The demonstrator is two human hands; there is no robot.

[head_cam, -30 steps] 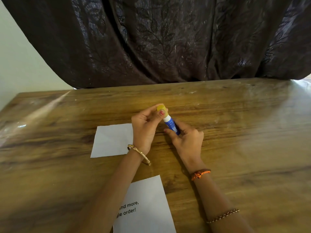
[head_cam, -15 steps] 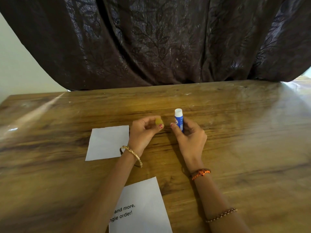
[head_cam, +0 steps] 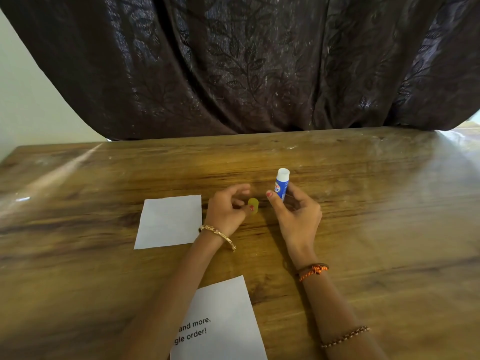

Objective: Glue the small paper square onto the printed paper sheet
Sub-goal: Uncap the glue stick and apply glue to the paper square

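The right hand [head_cam: 293, 216] has its fingers [head_cam: 271, 197] clamped on the glue stick [head_cam: 281, 184], held upright with the white tip bare. The left hand [head_cam: 227, 209] is at the yellow cap [head_cam: 253, 205], right of the wrist and just above or on the table [head_cam: 376, 216] — I can't tell if the fingers are pinching it or only touching it as it goes down.

The square [head_cam: 168, 222] lies flat just left of the left hand, nothing on it. The sheet [head_cam: 220, 320] is near the bottom edge, partly under the left forearm, print facing up. So no glue is on either paper yet, I'd say.

What could go wrong from here:
- The cap is round, so if it's let go on its side it could roll off across the table.
- The square is light. Dragging the stick over it with no hand pinning it down would likely make it slide or crumple.
- The left forearm hangs over the sheet, so a careless pull back could shove or crease it.
- Too much glue near the edges would smear onto the wood.

Count: one glue stick, one cap, one square, one sheet, two hands. The left wrist has one bracelet — the right arm shows two bands.
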